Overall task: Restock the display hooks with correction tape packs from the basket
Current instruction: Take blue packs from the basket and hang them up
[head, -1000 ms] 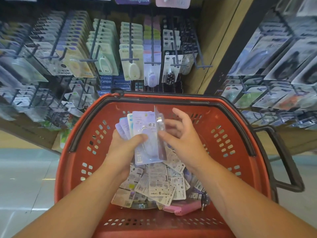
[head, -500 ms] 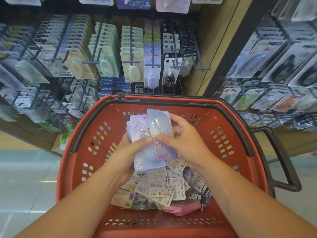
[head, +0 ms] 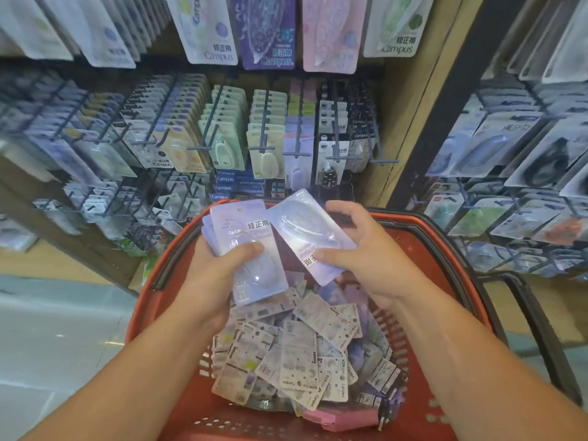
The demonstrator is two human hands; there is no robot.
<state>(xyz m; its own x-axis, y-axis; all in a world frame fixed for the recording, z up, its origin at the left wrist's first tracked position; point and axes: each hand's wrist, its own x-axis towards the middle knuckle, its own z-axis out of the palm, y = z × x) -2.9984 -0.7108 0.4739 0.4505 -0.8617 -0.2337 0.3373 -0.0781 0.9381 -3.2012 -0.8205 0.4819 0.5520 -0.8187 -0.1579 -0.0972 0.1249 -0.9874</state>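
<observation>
Nearest us, loose correction tape packs (head: 296, 354) lie heaped, mostly back side up, in the red basket (head: 445, 237), with a pink case (head: 340, 416) at its near edge. Above the heap our left hand (head: 219, 272) grips a fanned stack of lilac packs (head: 251, 249), thumb pressed across the top blister. Our right hand (head: 366, 262) pinches a single pack (head: 308, 230) by its edges, tilted, its print reading upside down. We judge the stack the weak point: smooth blisters can slide under one thumb, and a slip would drop packs into the heap or over the far rim. The single pack needs turning, or its hang hole will miss the peg. Beyond, the display hooks (head: 296, 154) are crowded, so choosing a wrong colour row is an easy mistake. There is no bench. The basket stands over pale glossy floor (head: 63, 329), before racks split by a wooden upright (head: 410, 106).
</observation>
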